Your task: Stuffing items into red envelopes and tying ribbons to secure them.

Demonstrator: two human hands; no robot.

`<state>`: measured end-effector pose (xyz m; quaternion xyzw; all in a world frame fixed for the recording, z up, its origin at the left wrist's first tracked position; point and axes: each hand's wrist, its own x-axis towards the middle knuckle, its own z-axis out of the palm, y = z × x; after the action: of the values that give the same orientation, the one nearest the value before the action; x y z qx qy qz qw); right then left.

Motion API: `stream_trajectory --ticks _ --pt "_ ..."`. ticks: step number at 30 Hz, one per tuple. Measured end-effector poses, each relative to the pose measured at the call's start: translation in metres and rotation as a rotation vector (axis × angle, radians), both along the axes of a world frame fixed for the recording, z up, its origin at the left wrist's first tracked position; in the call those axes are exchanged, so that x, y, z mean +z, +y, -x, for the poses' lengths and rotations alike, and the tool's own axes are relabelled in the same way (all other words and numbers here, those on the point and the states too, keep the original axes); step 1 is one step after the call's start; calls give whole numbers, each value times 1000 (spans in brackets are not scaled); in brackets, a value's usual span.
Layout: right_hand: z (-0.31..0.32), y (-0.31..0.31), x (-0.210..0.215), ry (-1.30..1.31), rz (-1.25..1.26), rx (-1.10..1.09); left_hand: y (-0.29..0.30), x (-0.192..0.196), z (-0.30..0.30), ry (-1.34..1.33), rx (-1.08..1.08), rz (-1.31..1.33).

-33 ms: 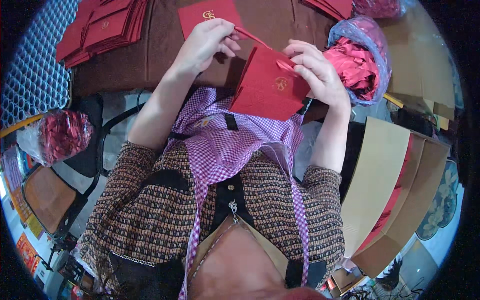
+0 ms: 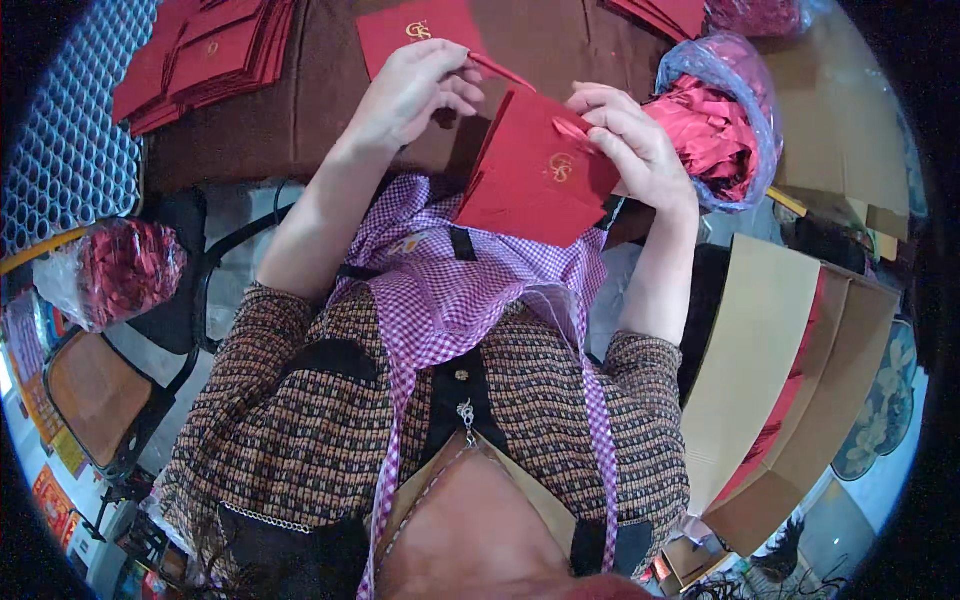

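Over my lap, near the table edge, my right hand (image 2: 638, 148) grips the upper right side of a small red paper bag (image 2: 535, 185) with a gold emblem on its front. The bag hangs tilted, and a pink-red ribbon loop (image 2: 570, 130) shows at its top beside my fingers. To the left, my left hand (image 2: 425, 92) pinches the end of a red ribbon (image 2: 500, 70), drawn taut toward the bag's top edge. Past that hand, another red bag (image 2: 415, 30) with a gold emblem lies flat on the brown-covered table (image 2: 330, 90). My right fingertips partly hide the bag's top corner.
Stacks of flat red bags (image 2: 215, 55) lie at the table's far left, with more red pieces (image 2: 665, 12) at far right. A clear plastic bag of red ribbons (image 2: 712, 130) sits right of my hand. An open cardboard box (image 2: 755, 330) stands lower right; chairs (image 2: 100, 390) stand left.
The bag's lower edge has swung slightly down and to the left. Both hands keep nearly the same place and hold.
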<state>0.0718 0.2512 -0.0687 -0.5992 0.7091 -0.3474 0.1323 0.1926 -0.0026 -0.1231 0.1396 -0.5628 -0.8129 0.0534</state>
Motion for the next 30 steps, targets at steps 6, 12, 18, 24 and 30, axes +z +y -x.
stream_trajectory --ticks 6,12,18,24,30 --pt "-5 -6 -17 -661 111 28 3 -31 5 127 -184 -766" --pt "-8 -13 -42 -713 184 -50 19 -32 8 198 -343 -997" --pt "-23 -31 -57 -869 488 -122 52 32 -21 147 -256 -444" --pt "-42 -52 -93 -1134 628 -147 30 -6 -12 327 -291 319" --pt "-43 -53 -107 -1539 707 -153 45 4 -6 483 -170 778"
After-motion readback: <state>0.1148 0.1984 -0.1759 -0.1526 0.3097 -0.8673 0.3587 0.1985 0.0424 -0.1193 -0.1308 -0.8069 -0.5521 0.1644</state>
